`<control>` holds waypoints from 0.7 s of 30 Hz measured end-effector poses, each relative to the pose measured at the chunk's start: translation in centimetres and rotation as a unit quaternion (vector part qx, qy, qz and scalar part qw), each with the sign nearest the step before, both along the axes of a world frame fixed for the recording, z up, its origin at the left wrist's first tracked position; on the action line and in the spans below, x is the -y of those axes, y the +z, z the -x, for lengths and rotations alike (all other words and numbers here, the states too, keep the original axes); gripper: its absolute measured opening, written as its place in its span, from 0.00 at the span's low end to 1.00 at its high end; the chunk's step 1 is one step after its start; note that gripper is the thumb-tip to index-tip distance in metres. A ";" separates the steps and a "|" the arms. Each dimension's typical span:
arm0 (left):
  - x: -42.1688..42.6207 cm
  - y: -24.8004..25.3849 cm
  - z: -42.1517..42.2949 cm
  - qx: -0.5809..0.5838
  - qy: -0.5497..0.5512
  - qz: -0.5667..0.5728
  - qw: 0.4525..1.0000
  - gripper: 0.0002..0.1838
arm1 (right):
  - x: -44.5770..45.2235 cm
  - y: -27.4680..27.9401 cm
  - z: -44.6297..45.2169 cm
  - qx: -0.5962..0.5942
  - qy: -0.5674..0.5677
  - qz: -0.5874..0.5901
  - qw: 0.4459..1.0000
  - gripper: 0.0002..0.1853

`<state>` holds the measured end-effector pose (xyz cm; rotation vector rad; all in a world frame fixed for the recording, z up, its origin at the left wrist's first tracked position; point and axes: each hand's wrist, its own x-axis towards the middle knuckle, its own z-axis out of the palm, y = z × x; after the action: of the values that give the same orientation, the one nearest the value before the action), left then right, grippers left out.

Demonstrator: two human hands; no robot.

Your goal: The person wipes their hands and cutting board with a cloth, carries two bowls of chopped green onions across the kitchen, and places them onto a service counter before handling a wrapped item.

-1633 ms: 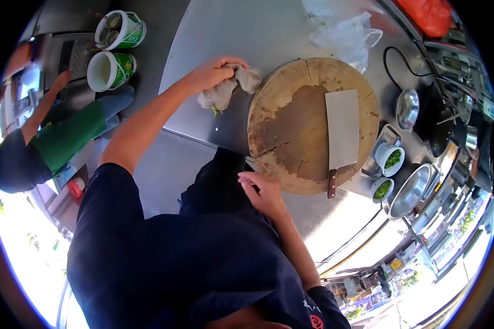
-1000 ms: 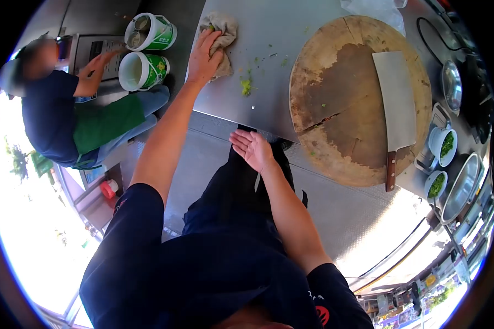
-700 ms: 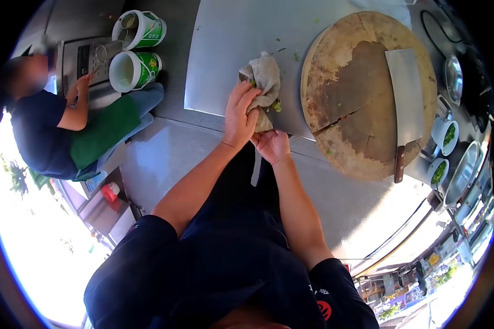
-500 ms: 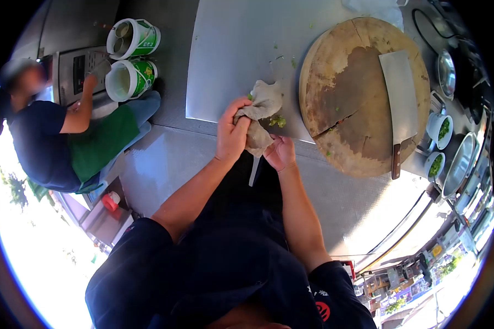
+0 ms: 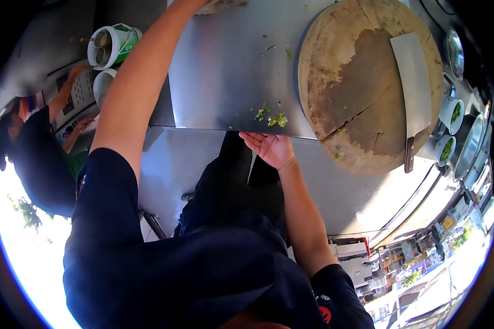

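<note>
My left arm reaches to the top edge, where only part of my left hand (image 5: 193, 4) shows; its fingers are cut off. A grey-beige cloth (image 5: 219, 5) lies right beside it, also cut by the frame. My right hand (image 5: 270, 149) is palm up and empty, fingers apart, at the near edge of the metal table (image 5: 225, 71). Just above that hand lie green herb scraps (image 5: 279, 119), with smaller bits farther up. To the right, a cleaver (image 5: 414, 90) rests on the round wooden chopping block (image 5: 335, 71), its brown handle toward me.
Two small bowls of chopped greens (image 5: 455, 112) (image 5: 446, 149) and a metal basin (image 5: 469, 145) stand right of the block. At the far left are a white-green bucket (image 5: 123, 44), a second bucket (image 5: 103, 85) and a co-worker (image 5: 41, 159) with both arms forward.
My left hand has carried the cloth from near the table's front edge up to the top of the view. My right hand has parted from the cloth and opened. Herb scraps now lie uncovered.
</note>
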<state>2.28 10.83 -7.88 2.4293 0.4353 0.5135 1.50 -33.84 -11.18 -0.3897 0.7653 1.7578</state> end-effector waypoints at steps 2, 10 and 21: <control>5.7 0.7 0.3 0.030 -0.105 0.082 0.991 0.19 | 0.1 -0.2 -0.5 0.000 0.004 -0.001 1.000 0.36; 22.6 3.0 7.3 -0.007 -0.070 0.190 0.979 0.21 | 1.0 0.3 -2.0 0.012 0.051 -0.059 0.997 0.40; 37.4 7.3 12.3 -0.049 0.046 0.478 0.876 0.21 | 3.2 0.3 -4.5 0.011 0.052 -0.029 0.998 0.35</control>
<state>-10.00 -26.59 -0.63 1.4758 0.6576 0.1350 5.96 -37.02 -10.85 -0.4147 0.6868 1.8661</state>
